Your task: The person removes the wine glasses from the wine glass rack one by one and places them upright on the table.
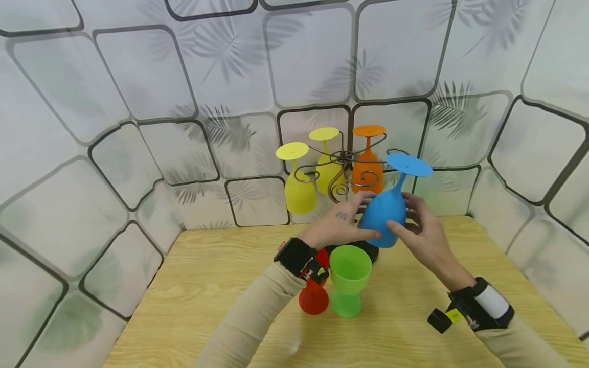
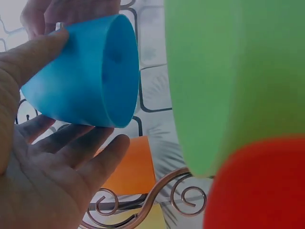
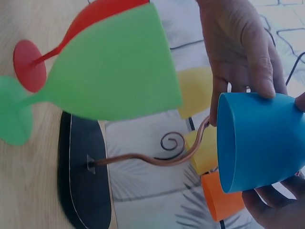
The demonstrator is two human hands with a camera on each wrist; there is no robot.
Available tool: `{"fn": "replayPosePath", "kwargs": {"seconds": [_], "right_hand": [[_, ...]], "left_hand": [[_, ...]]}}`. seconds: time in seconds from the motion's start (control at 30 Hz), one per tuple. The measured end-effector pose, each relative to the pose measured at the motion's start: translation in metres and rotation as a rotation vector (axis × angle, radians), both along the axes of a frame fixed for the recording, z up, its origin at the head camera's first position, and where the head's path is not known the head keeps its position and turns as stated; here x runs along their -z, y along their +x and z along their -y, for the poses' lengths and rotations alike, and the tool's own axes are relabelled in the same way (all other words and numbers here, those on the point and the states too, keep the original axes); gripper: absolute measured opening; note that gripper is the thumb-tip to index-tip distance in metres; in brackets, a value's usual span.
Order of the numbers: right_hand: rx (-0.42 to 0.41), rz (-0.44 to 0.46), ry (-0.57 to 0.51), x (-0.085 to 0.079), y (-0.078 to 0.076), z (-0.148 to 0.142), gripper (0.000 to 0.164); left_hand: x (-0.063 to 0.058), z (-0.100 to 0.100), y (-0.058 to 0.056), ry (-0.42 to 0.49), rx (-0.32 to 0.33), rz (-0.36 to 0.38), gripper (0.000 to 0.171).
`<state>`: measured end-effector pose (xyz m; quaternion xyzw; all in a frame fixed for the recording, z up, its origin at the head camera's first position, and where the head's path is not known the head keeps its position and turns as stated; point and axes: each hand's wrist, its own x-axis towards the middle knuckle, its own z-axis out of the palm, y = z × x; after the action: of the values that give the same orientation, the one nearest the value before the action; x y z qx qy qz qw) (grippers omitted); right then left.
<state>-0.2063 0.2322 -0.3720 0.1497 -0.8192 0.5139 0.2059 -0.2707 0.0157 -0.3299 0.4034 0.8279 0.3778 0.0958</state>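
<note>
Both hands hold a blue plastic goblet upside down and tilted, its foot up and to the right. My left hand grips the bowl from the left, thumb on the near side. From the right, my right hand grips the same bowl, its thumb also in front. The goblet's open rim faces down, as the blue bowl shows in the left wrist view. Right behind it is a curled-wire goblet rack. The blue foot is near a wire loop of the rack; whether they touch I cannot tell.
Two yellow goblets and an orange goblet hang upside down on the rack. A green goblet and a red goblet stand upright on the wooden table, before the rack's black base. Patterned curtain surrounds the table.
</note>
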Motion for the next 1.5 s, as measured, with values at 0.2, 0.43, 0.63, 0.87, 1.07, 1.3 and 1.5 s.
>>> {"fn": "replayPosePath", "kwargs": {"seconds": [0.2,0.43,0.63,0.87,1.07,1.3,1.5], "right_hand": [[-0.024,-0.004,-0.023,-0.001,0.013,0.002,0.069],[0.043,-0.134,0.008,0.002,0.018,0.006,0.082],[0.144,-0.770,0.309,0.013,0.007,0.003,0.065],[0.095,-1.046,0.483,0.009,0.004,0.003,0.037],[0.067,-1.052,0.557,0.008,0.003,0.001,0.032],[0.050,-1.080,0.628,0.009,0.003,0.004,0.031],[0.017,-1.016,0.615,0.010,0.005,-0.001,0.038]], "left_hand": [[-0.003,0.000,0.007,0.005,0.008,-0.027,0.084],[-0.014,-0.003,0.010,0.011,0.026,-0.086,0.083],[-0.019,-0.001,0.013,-0.017,0.040,-0.127,0.078],[-0.022,0.005,0.014,-0.020,0.061,-0.142,0.075],[-0.020,0.011,0.015,-0.031,0.069,-0.116,0.076],[-0.020,0.013,0.020,-0.059,0.097,-0.144,0.076],[-0.021,0.013,0.022,-0.067,0.079,-0.151,0.075]]}}
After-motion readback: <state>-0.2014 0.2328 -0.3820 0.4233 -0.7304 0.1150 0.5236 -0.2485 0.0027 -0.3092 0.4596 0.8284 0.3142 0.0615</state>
